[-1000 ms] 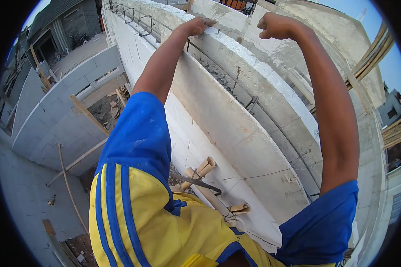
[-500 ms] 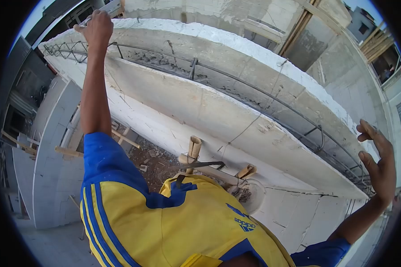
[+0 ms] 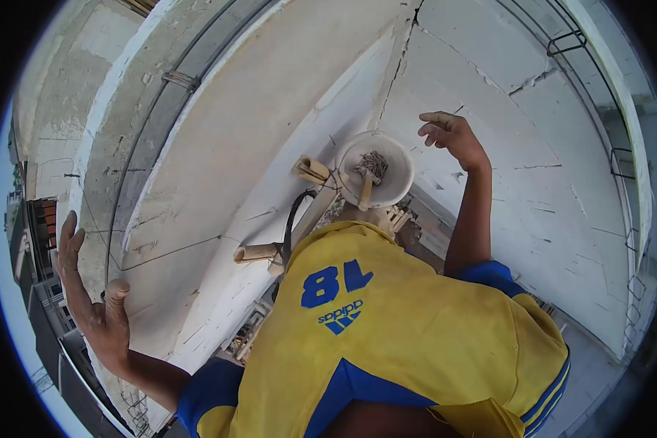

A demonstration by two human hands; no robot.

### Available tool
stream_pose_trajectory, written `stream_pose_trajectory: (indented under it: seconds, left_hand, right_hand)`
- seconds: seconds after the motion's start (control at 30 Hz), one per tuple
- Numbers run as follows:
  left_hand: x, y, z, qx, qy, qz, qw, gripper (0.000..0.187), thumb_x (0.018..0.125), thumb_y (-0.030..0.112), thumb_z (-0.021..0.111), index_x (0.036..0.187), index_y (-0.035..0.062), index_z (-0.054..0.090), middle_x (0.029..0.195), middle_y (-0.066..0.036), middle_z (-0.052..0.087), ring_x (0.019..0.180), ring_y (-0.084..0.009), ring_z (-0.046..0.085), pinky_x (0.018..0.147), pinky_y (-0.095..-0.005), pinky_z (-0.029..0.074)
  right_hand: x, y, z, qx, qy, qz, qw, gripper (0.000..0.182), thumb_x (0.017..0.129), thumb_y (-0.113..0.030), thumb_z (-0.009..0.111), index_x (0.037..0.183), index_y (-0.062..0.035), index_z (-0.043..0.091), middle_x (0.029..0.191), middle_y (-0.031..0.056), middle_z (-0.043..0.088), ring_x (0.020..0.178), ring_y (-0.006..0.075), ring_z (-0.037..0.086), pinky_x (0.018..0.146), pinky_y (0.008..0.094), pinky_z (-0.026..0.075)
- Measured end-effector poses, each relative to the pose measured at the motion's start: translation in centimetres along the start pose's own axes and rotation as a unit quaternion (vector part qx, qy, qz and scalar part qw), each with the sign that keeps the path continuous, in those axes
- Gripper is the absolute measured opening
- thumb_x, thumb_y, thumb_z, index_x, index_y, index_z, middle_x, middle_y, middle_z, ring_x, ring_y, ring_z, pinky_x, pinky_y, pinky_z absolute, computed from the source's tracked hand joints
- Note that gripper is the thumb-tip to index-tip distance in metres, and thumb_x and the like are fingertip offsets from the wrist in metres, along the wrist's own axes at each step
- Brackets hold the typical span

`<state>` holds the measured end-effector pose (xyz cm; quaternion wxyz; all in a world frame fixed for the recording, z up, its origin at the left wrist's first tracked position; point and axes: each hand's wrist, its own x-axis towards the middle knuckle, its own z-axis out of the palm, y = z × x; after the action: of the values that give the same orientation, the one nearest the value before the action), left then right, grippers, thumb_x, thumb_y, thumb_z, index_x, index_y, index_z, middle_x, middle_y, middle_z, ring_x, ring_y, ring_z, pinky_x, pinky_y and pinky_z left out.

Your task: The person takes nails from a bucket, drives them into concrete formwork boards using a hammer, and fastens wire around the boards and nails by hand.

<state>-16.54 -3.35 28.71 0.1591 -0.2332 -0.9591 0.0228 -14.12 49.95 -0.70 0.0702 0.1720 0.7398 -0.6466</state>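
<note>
The white block wall (image 3: 518, 150) spreads behind and to the right of your right hand (image 3: 454, 140). A long pale panel (image 3: 223, 117) rises between your two hands, its outer edge just beside your left hand (image 3: 98, 325). Your yellow and blue jersey (image 3: 409, 306) fills the space below and between them. Past your right hand, further out, a rebar cage (image 3: 564, 45) runs along the wall's top edge.

The round, pale bucket (image 3: 399, 175) sits just left of your right hand and a little nearer your chest, well apart from your left hand. Your left hand is spread, thumb away from the raised fingers, holding nothing; you cannot tell from here whether it touches the panel. Your right hand is loosely bent, fingers apart and empty, clear of the bucket.

Two bamboo ends (image 3: 313, 170) jut out between your left hand and the bucket. Inside the bucket a wooden handle (image 3: 366, 193) leans toward your chest, and beyond it lies a small heap of what look like nails (image 3: 374, 163).
</note>
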Motion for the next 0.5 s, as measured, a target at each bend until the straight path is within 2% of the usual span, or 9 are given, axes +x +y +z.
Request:
stream_pose_trajectory:
  seconds: [0.07,0.1,0.17,0.27,0.33,0.4,0.43,0.47,0.5]
  left_hand:
    - [1.8,1.2,1.1,-0.002,-0.01,0.014,1.0,0.091,0.075,0.08,0.051,0.135,0.0115,0.052,0.144,-0.012,0.049,0.137,-0.0341,0.041,0.114,-0.0567,0.027]
    - [2.7,1.6,1.5,-0.01,-0.025,0.013,1.0,0.092,0.074,0.078,0.054,0.139,0.0132,0.05,0.146,-0.012,0.048,0.138,-0.0334,0.039,0.115,-0.0571,0.027]
    - [4.0,1.7,2.7,-0.009,-0.051,0.025,0.998,0.09,0.075,0.076,0.055,0.141,0.0147,0.048,0.147,-0.011,0.047,0.139,-0.0329,0.039,0.115,-0.0565,0.027]
    - [4.8,1.6,4.4,-0.013,-0.075,0.018,0.997,0.085,0.079,0.069,0.06,0.146,0.0188,0.044,0.148,-0.011,0.046,0.139,-0.0319,0.039,0.115,-0.0537,0.029]
    - [4.5,1.2,4.8,-0.062,-0.101,-0.015,0.993,0.08,0.081,0.066,0.059,0.145,0.0183,0.046,0.146,-0.011,0.048,0.139,-0.031,0.04,0.115,-0.0524,0.029]
    - [4.2,1.2,4.5,-0.065,-0.105,-0.061,0.99,0.076,0.082,0.063,0.061,0.142,0.0171,0.05,0.144,-0.012,0.051,0.137,-0.0297,0.042,0.115,-0.0519,0.03]
    - [4.3,1.0,4.6,-0.047,-0.095,-0.03,0.994,0.074,0.083,0.061,0.062,0.141,0.0165,0.051,0.143,-0.012,0.051,0.136,-0.0299,0.043,0.115,-0.0515,0.03]
    - [4.3,0.8,4.5,-0.027,-0.085,0.0,0.996,0.072,0.084,0.059,0.063,0.141,0.016,0.052,0.143,-0.012,0.052,0.136,-0.0301,0.044,0.115,-0.0511,0.031]
    - [4.5,1.0,4.5,-0.01,-0.047,0.032,0.998,0.069,0.082,0.054,0.068,0.138,0.015,0.054,0.14,-0.012,0.055,0.134,-0.0299,0.046,0.113,-0.0502,0.034]
  right_hand:
    - [0.6,8.1,0.4,-0.291,0.075,0.028,0.954,0.033,0.083,-0.011,0.063,0.111,0.0068,0.067,0.097,0.0157,0.07,0.081,0.0176,0.067,0.074,0.0299,0.052]
    - [0.0,10.6,1.1,-0.279,0.069,0.046,0.957,0.033,0.083,-0.011,0.063,0.111,0.0068,0.067,0.097,0.0157,0.07,0.081,0.0176,0.067,0.074,0.0299,0.052]
    - [0.0,13.8,2.4,-0.078,0.072,0.099,0.989,0.031,0.081,-0.01,0.063,0.107,0.0061,0.069,0.09,0.0169,0.071,0.078,0.02,0.069,0.073,0.0317,0.053]
    - [0.2,16.5,5.9,-0.053,0.02,0.126,0.99,0.029,0.081,-0.009,0.062,0.105,0.0039,0.07,0.082,0.017,0.07,0.073,0.0212,0.069,0.069,0.0338,0.054]
    - [0.9,17.1,8.1,-0.092,-0.04,0.119,0.988,0.032,0.083,-0.009,0.064,0.11,0.0086,0.066,0.08,0.0114,0.068,0.064,0.0159,0.062,0.061,0.0315,0.051]
    - [0.9,16.1,10.9,-0.142,-0.054,0.059,0.987,0.022,0.082,-0.011,0.06,0.096,0.0025,0.071,0.074,0.016,0.068,0.067,0.0234,0.067,0.067,0.0361,0.053]
    - [1.4,15.8,12.2,-0.187,-0.085,0.043,0.978,0.02,0.083,-0.013,0.061,0.096,-0.0017,0.071,0.083,0.0162,0.069,0.073,0.0288,0.067,0.072,0.0391,0.053]
    - [1.6,15.2,13.7,-0.192,-0.11,0.032,0.975,0.02,0.083,-0.013,0.061,0.096,-0.0017,0.071,0.083,0.0162,0.069,0.073,0.0288,0.067,0.072,0.0391,0.053]
    - [1.4,14.5,15.6,-0.203,-0.116,-0.074,0.97,0.019,0.084,-0.015,0.062,0.096,-0.0036,0.071,0.089,0.016,0.069,0.078,0.0311,0.067,0.074,0.0402,0.052]
